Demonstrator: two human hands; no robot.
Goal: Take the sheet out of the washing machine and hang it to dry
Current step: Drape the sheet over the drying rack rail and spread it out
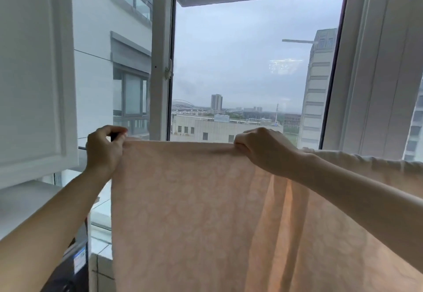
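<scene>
Across the lower half of the view, in front of the window, hangs the peach-pink sheet (194, 211), its faint pale pattern showing against the daylight. Its top edge runs level from hand to hand, draped over a thin dark rod (82, 148), of which only a short stub pokes out to the left of the left hand. From that edge the cloth falls flat and smooth on the left side and gathers into long vertical folds on the right, where more of it trails off under the right forearm toward the right border.

At the sheet's upper left corner the left hand (104, 148) pinches the top edge, thumb and curled fingers closed on the cloth where it meets the rod. Further right along the same edge, the right hand (266, 151) grips the fabric with its fingers curled over and bunching the hem slightly. Both bare forearms reach in from the bottom corners.

Behind the sheet stands a white-framed window (161, 62), its mullion rising just right of the left hand. Through the glass lie a grey overcast sky, low rooftops, a distant tower and a tall building (317, 90) at the right. A white cabinet door (34, 69) fills the left side.
</scene>
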